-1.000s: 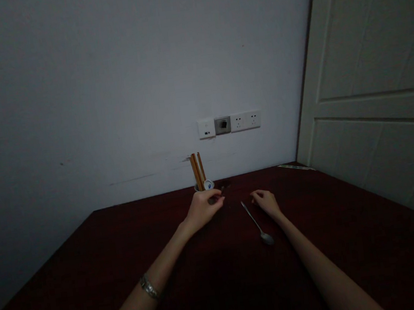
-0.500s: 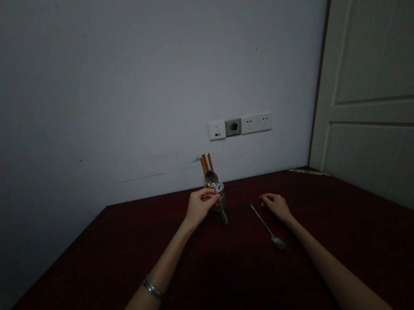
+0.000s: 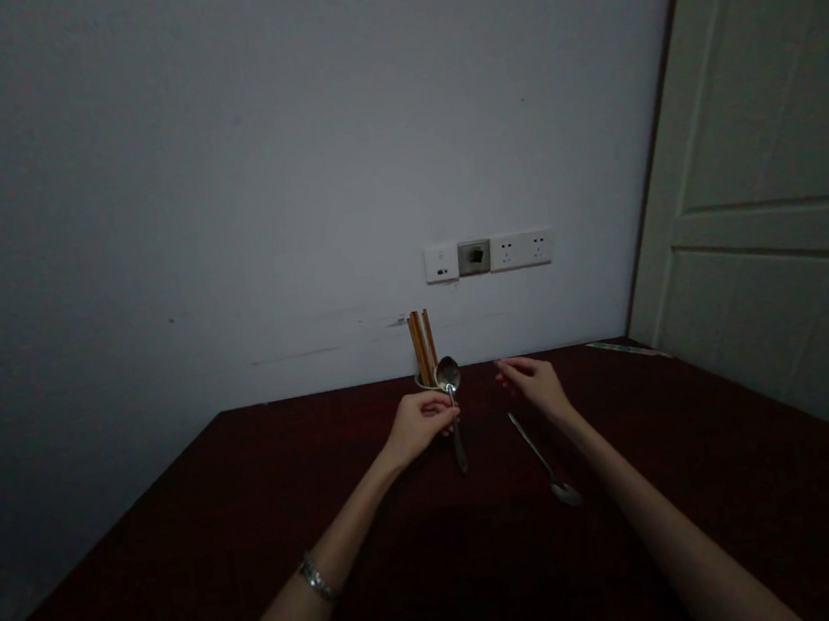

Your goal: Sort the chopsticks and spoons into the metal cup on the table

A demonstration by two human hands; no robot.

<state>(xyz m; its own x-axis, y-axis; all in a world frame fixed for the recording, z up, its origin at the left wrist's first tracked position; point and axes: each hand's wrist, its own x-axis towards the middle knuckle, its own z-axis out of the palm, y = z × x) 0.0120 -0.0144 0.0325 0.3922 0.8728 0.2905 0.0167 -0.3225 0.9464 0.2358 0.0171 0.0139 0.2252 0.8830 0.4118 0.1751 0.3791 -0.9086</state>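
Note:
My left hand [image 3: 420,423] is closed on the handle of a metal spoon [image 3: 448,374], its bowl up and its handle end hanging below my fingers. Just behind it stands a small container [image 3: 424,382] with several brown chopsticks [image 3: 421,345] upright in it; my hand and the spoon hide most of the container. My right hand [image 3: 537,386] hovers to the right of the held spoon with loosely bent fingers, a little apart, and nothing visible in them. Below it, a second metal spoon [image 3: 536,452] lies on the table with its bowl towards me.
The dark red table [image 3: 387,576] meets a pale wall [image 3: 293,184] at the back. Sockets and a switch [image 3: 487,255] sit on the wall above the container. A light panelled door [image 3: 772,206] rises at the right, and a thin strip [image 3: 627,349] lies near the back right edge.
My left hand has drawn the spoon slightly right and towards me, away from the container. My right hand has risen from beside the lying spoon and shifted towards the back. The view has shifted slightly.

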